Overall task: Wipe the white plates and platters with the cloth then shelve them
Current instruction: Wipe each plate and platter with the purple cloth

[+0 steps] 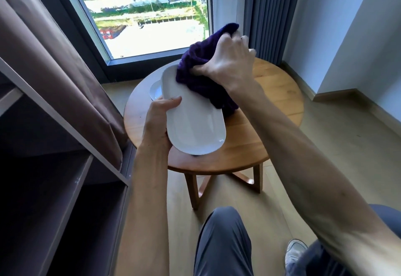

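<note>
Behind the round wooden desk (271,84) in the middle of the frame stands a big window (147,10). At the centre, the left hand (159,121) holds a long white platter (195,121) above the desk, its grip curled around the platter's left edge. The right hand (230,63), upper right of centre, has its grip closed on a dark purple cloth (195,69) that lies on the platter's far end. A white plate (156,90) rests on the desk just behind the platter. Dark shelves (65,167) fill the left side.
</note>
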Available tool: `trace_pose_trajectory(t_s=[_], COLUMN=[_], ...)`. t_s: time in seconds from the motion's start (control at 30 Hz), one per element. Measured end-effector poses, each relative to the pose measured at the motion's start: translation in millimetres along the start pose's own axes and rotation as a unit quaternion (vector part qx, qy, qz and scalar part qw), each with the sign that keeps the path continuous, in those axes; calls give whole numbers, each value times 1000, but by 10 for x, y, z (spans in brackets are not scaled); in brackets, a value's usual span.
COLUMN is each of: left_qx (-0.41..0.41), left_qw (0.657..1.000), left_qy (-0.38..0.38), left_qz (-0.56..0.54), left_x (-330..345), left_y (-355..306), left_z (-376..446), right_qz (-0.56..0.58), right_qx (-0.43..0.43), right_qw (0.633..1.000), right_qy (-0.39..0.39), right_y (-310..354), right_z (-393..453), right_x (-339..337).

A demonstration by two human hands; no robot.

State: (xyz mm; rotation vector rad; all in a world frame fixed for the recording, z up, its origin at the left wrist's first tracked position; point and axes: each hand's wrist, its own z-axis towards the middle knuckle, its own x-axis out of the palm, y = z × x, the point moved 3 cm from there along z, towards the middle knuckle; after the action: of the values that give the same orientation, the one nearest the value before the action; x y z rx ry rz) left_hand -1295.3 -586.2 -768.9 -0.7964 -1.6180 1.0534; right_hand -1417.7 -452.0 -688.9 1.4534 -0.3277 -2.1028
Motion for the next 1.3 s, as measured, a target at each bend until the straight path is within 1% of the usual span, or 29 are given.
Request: trace_pose_trajectory(t_s=[0.03, 0.1, 0.17, 0.2, 0.23, 0.27, 0.3, 0.33, 0.37, 0.4, 0.43, 0.47, 0.5, 0.53, 0.6, 0.67, 0.7, 0.8, 0.83, 0.87, 0.9, 0.93, 0.97, 1.0, 1.07, 1.13, 1.17, 1.23, 1.3], left_qx=[-1, 4, 7, 9, 11, 12, 14, 20, 32, 52, 78, 106, 132, 153, 175, 186, 187, 181, 187, 195, 202, 207, 212, 214, 198, 148, 123, 100, 87], left_qw=[1000, 999, 997, 995, 994, 993, 991, 989, 987, 984, 980, 976, 973, 972, 976, 979, 979, 970, 960, 950, 942, 937, 935, 935, 948, 973, 982, 995, 989], left_qy=[1, 9, 32, 45, 53, 58, 59, 59, 60, 62, 64, 66, 65, 58, 15, -33, -59, -161, -200, -234, -255, -265, -271, -274, -243, -154, -109, -8, 112], left_qz=[11, 42, 73, 83, 93, 104, 116, 131, 147, 162, 173, 179, 177, 166, 127, 80, 60, -27, -54, -72, -84, -91, -87, -75, -56, -91, -94, -28, 43], left_x=[2, 19, 62, 78, 79, 69, 43, 5, -39, -70, -85, -83, -64, -28, 35, 75, 76, 98, 112, 133, 169, 216, 259, 280, 238, 90, 0, -139, -177], left_y=[-27, -55, -21, 3, 15, 2, -20, -57, -99, -153, -198, -236, -256, -261, -219, -119, -64, 61, 81, 93, 108, 128, 135, 137, 102, -6, -84, -279, -476], left_z=[4, -26, -87, -112, -125, -132, -125, -115, -99, -90, -79, -71, -60, -43, -1, 26, 37, 66, 85, 106, 123, 117, 105, 90, 77, 79, 72, 52, 2], right_qz=[42, 110, 116, 129, 155, 183, 209, 243, 293, 356, 429, 499, 556, 596, 639, 656, 653, 606, 609, 626, 645, 657, 659, 649, 597, 526, 489, 444, 418], right_qx=[-7, -41, -113, -156, -190, -203, -195, -165, -117, -59, -9, 20, 36, 46, 73, 115, 128, 136, 146, 166, 184, 194, 192, 181, 121, 38, 4, -28, -40], right_qw=[999, 989, 974, 966, 962, 961, 957, 943, 919, 885, 840, 794, 757, 736, 720, 707, 707, 743, 736, 717, 700, 692, 696, 711, 763, 804, 818, 830, 830], right_qy=[-19, -88, -159, -160, -117, -43, 55, 156, 236, 295, 331, 346, 341, 319, 261, 238, 238, 250, 257, 256, 244, 226, 210, 202, 218, 274, 302, 337, 368], right_y=[-14, -26, 0, 29, 56, 69, 47, 5, -56, -139, -221, -277, -311, -325, -309, -336, -376, -485, -493, -484, -486, -502, -508, -519, -568, -612, -619, -598, -544], right_z=[-15, -53, -76, -75, -60, -51, -51, -68, -105, -152, -207, -261, -300, -321, -347, -386, -407, -494, -544, -609, -665, -693, -686, -657, -525, -353, -299, -233, -189], right_x=[13, -9, -59, -73, -68, -66, -44, -24, -7, 14, 45, 73, 102, 137, 216, 303, 349, 423, 473, 529, 582, 624, 636, 612, 470, 282, 194, 65, 9])
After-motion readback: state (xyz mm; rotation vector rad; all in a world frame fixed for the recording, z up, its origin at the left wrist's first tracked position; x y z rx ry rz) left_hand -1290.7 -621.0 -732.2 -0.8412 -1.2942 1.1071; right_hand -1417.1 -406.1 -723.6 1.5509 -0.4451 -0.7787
